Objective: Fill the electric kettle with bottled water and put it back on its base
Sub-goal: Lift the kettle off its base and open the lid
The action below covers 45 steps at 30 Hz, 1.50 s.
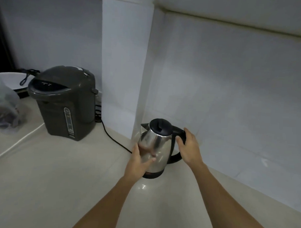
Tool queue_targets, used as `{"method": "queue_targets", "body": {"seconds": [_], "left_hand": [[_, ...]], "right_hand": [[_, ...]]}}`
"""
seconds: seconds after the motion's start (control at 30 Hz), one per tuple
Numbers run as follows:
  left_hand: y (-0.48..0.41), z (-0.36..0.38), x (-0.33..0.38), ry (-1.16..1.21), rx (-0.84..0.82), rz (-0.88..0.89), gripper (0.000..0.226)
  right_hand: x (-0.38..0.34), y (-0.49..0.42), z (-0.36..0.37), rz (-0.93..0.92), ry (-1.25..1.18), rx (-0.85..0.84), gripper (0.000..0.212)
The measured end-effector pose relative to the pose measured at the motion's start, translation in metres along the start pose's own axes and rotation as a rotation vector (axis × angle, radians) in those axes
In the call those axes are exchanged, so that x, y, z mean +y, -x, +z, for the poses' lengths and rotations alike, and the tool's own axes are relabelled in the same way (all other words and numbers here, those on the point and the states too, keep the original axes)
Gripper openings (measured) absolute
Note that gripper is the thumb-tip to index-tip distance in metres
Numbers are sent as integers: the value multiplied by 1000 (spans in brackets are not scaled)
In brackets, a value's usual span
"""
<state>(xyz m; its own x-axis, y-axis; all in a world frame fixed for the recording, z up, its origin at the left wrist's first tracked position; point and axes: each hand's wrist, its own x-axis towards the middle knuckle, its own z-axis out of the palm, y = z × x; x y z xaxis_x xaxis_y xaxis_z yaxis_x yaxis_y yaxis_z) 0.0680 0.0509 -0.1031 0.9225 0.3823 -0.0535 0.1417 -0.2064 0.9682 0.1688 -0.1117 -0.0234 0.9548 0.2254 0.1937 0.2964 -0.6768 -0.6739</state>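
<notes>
A stainless steel electric kettle (158,145) with a black lid and black handle stands upright on its black base (151,174) on the pale counter, near the white wall corner. Its lid is down. My right hand (189,148) wraps around the black handle on the kettle's right side. My left hand (139,162) lies flat against the lower left of the steel body, fingers spread. A black power cord (114,139) runs from the base toward the left. No water bottle is in view.
A dark grey hot-water dispenser (64,101) stands at the left back of the counter (57,178). A clear plastic bag (3,104) sits at the far left edge, with a white cable (15,144) trailing across the counter. White walls (233,100) close in behind and to the right.
</notes>
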Motion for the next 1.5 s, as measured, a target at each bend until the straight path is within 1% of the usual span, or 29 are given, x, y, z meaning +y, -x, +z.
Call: {"method": "queue_targets", "body": {"seconds": [0.1, 0.27, 0.37, 0.53, 0.7, 0.93, 1.03, 1.17, 1.2, 1.37, 1.43, 1.5], "left_hand": [[-4, 3, -7, 3, 15, -8, 109], [-14, 3, -14, 1, 9, -7, 118], [-18, 3, -16, 3, 8, -5, 122], [-20, 3, -23, -25, 12, 0, 123], [-21, 3, -23, -41, 21, 18, 123], [-21, 2, -21, -49, 26, 39, 124], [-21, 4, -19, -65, 42, 39, 127], [-21, 5, -18, -86, 52, 39, 131], [-21, 5, -17, -92, 51, 42, 131], [-19, 5, -17, -100, 70, 49, 129], [-19, 5, -18, -115, 76, 45, 131], [-19, 7, -19, -128, 81, 45, 130]], "right_hand": [[3, -6, 4, -34, -4, 37, 55], [8, -13, 6, -78, 43, 15, 57], [9, -16, 5, -90, 57, -6, 54], [15, -18, 3, -108, 76, -50, 51], [15, -20, 6, -83, 72, -20, 50], [6, -17, 6, -116, 69, -16, 48], [-7, -20, 6, -150, 142, -2, 47], [-33, -24, 11, -213, 276, 66, 39], [-40, -24, 13, -200, 320, 65, 41], [-66, -28, 26, -45, 526, 39, 62], [-73, -29, 30, -17, 565, 47, 63], [-76, -30, 31, -3, 565, 51, 58]]}}
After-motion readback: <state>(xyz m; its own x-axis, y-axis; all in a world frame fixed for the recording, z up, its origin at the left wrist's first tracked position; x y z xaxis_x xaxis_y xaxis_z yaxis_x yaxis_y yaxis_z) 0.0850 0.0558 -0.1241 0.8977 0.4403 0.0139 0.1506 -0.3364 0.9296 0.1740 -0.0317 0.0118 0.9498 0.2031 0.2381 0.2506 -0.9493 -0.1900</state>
